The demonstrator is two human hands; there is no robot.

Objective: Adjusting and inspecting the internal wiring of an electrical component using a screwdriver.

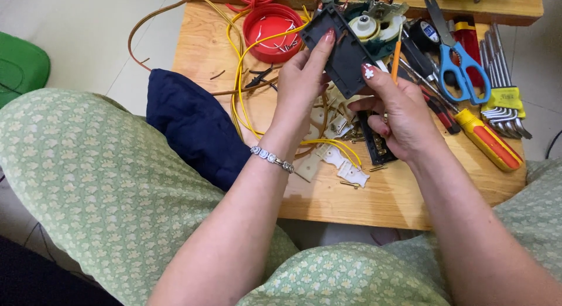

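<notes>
Head view: left hand (301, 83) and right hand (398, 110) half-hide black casing (345, 51)

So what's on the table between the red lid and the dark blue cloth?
In the head view, yellow wires run across the wooden table between the red lid and the dark blue cloth.

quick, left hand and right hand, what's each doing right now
Left hand: closed on the black plastic cover, fingers along its left edge.
Right hand: closed on the same cover, thumb on top.
</notes>
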